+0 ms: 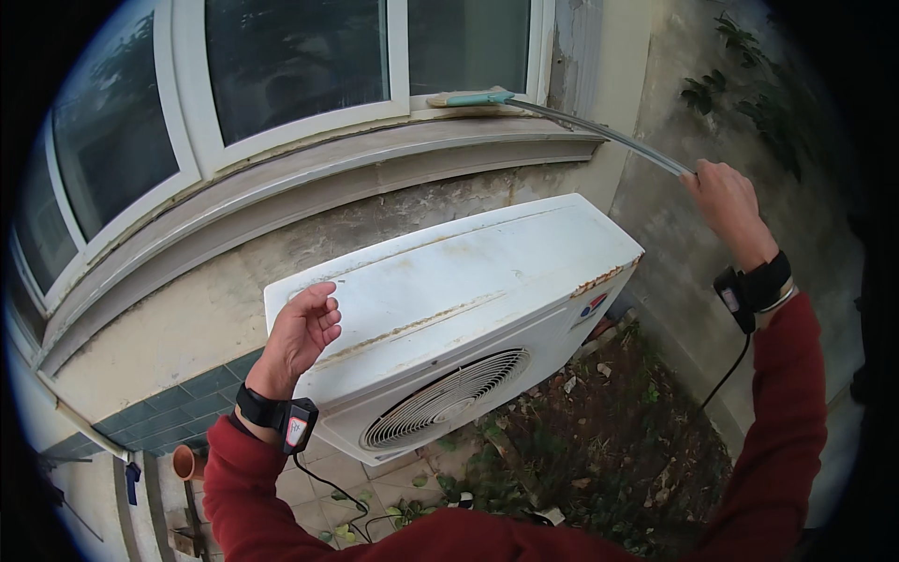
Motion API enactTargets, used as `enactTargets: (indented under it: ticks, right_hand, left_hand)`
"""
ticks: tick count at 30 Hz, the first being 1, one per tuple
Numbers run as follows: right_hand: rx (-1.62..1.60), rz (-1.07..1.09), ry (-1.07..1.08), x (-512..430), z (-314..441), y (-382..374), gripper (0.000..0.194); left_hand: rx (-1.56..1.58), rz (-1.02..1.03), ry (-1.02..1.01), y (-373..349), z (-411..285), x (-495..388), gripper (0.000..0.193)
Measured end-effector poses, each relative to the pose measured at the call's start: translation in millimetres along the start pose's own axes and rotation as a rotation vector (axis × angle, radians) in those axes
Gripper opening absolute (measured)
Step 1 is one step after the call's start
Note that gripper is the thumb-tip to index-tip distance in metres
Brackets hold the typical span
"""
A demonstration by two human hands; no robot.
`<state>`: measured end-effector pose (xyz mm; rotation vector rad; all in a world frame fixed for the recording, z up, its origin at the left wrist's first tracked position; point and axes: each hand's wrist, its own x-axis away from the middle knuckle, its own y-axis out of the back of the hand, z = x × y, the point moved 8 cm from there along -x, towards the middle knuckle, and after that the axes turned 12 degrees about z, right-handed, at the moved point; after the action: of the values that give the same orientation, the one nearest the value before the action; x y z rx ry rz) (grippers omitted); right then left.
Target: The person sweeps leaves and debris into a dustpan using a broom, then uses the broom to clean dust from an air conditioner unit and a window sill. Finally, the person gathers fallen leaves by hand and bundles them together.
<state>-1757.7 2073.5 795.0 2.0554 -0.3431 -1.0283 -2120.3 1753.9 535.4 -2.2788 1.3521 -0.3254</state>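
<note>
My right hand grips the metal pole of a long-handled brush at the upper right. The pole runs up and left to a teal brush head with pale bristles. That head lies along the lower frame of the sliding window, just above the sill. Over the near left end of a white air-conditioner outdoor unit, my left hand is raised with its fingers curled in. Nothing shows in it, and whether it touches the unit is unclear.
Rust marks the outdoor unit's right front edge, above its round fan grille. A stained wall with a leafy plant rises at right. Below are soil with leaf litter, paving tiles and a terracotta pot. Cables hang from both wrist devices.
</note>
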Motion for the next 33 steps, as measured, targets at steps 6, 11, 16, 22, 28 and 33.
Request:
enactTargets:
  ticks: [6,11,16,22,28,33]
  right_hand:
    - [0.124,-0.142,0.092,26.6,-8.4,23.8,0.026]
    - [0.22,-0.173,0.072,38.3,-45.1,29.4,0.025]
    - [0.171,-0.125,0.071,35.4,-67.9,4.4,0.025]
    - [0.073,-0.058,0.042,26.6,-83.9,-45.0,0.026]
    - [0.004,-0.016,-0.067,9.3,-82.9,-88.1,0.026]
    - [0.055,0.021,-0.137,-1.3,-81.2,-111.5,0.028]
  left_hand:
    - [-0.024,0.102,0.117,-45.1,51.3,-29.3,0.015]
    - [-0.032,0.123,0.179,-55.0,74.3,-34.4,0.015]
    - [-0.037,0.038,0.154,-42.4,76.4,-42.7,0.014]
    - [-0.028,0.015,0.15,-39.5,81.3,-54.0,0.013]
    - [-0.034,-0.043,0.168,-28.0,90.0,-59.9,0.009]
    - [-0.056,-0.049,0.172,-34.0,82.2,-69.1,0.007]
